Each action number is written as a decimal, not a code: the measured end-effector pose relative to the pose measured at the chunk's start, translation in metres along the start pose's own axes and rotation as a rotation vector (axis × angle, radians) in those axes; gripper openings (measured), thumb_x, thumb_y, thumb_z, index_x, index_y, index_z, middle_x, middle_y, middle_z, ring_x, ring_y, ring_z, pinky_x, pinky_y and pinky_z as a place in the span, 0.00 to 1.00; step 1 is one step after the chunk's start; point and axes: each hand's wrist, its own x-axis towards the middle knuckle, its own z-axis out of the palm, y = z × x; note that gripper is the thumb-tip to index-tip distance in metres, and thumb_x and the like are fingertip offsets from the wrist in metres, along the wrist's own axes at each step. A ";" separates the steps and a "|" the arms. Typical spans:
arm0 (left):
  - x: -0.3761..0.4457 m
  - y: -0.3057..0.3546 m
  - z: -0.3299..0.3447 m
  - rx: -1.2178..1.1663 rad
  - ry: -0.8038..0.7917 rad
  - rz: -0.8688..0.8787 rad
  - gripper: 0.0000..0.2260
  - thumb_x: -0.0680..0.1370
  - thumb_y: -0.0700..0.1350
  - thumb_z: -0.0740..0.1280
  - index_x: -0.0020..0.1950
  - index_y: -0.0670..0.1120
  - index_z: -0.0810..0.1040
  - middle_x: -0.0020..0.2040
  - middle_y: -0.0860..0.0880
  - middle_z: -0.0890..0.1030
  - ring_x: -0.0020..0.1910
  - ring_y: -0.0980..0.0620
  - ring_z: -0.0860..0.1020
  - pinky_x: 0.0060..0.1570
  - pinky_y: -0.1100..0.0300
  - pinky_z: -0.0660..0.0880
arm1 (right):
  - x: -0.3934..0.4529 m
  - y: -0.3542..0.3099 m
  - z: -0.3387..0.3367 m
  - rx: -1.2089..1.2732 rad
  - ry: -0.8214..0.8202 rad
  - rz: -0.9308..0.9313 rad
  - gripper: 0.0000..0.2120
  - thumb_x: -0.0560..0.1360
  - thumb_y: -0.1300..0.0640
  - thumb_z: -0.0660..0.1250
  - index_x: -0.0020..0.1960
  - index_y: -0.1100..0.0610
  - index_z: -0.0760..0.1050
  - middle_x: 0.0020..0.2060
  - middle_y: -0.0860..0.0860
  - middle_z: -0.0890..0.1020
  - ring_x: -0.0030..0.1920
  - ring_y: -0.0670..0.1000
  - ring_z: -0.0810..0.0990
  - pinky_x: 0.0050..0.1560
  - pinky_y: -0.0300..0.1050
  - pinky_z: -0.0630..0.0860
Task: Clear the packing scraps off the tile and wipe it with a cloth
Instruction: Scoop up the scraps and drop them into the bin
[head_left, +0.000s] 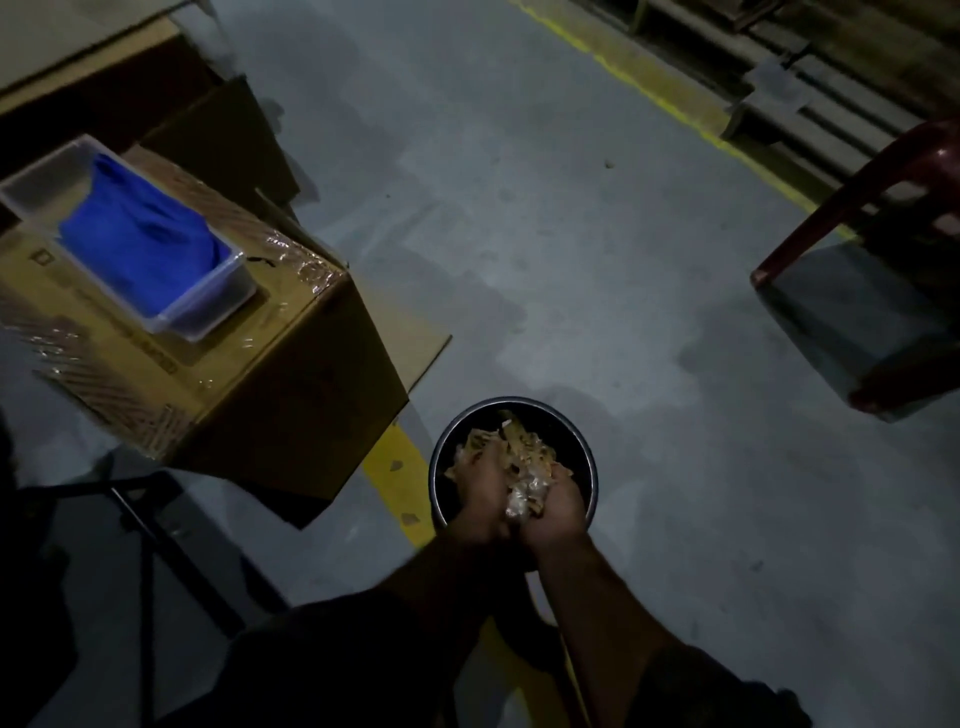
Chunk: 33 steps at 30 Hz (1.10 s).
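You are at the scrap-disposal step: your left hand (480, 491) and right hand (556, 501), fingers curled round the packing scraps (519, 462), sit over the bin (589, 467) at 6 o'clock. Next, loosen both grips, then fetch the blue cloth (137, 244) at 9 o'clock.

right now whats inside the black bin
The black bin holds tan packing scraps. Both hands, left hand and right hand, grip a bundle over its mouth, hiding the bottom.

Bin (592, 467) on floor: box (291, 384) to its left, tray (31, 179) with cloth (140, 239) on box, chair (831, 228) far right.
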 end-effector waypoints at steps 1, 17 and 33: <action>0.002 0.001 0.001 -0.021 0.006 -0.016 0.22 0.84 0.46 0.63 0.76 0.39 0.67 0.68 0.35 0.75 0.66 0.36 0.76 0.66 0.46 0.74 | 0.000 -0.001 0.000 -0.012 0.016 -0.012 0.21 0.83 0.53 0.58 0.70 0.66 0.74 0.61 0.64 0.80 0.59 0.64 0.79 0.61 0.56 0.75; -0.173 0.078 -0.009 -0.068 0.014 0.073 0.11 0.84 0.44 0.62 0.55 0.36 0.79 0.49 0.40 0.80 0.51 0.45 0.79 0.53 0.53 0.75 | -0.192 -0.027 0.050 -0.031 -0.034 -0.181 0.22 0.87 0.56 0.51 0.76 0.67 0.64 0.76 0.63 0.67 0.76 0.59 0.66 0.78 0.51 0.62; -0.480 0.164 -0.185 0.085 0.030 0.597 0.10 0.82 0.45 0.65 0.63 0.47 0.77 0.58 0.48 0.81 0.56 0.54 0.80 0.55 0.62 0.77 | -0.520 0.077 0.074 -0.737 -0.342 -0.523 0.14 0.79 0.45 0.64 0.59 0.51 0.76 0.54 0.57 0.81 0.54 0.60 0.80 0.62 0.65 0.76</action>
